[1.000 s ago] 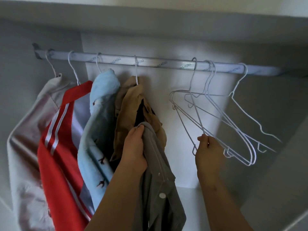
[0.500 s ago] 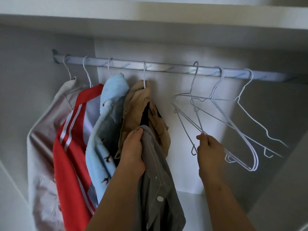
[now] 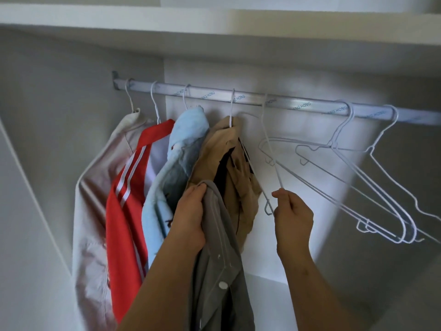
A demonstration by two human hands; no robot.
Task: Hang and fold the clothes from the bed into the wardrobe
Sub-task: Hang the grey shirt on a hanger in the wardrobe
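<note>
Two grips: grey shirt [image 3: 219, 271] hangs below left hand [image 3: 191, 216] (hanger [image 3: 278, 174] above right hand [image 3: 292, 216]).

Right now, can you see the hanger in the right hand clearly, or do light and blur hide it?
Head view: the hanger, thin white wire, fades into the bright patch on the back wall and looks slightly smeared; the grey shirt in the left hand is sharp.

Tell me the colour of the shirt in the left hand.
The shirt is grey, with a white button; the head view shows it best.
</note>
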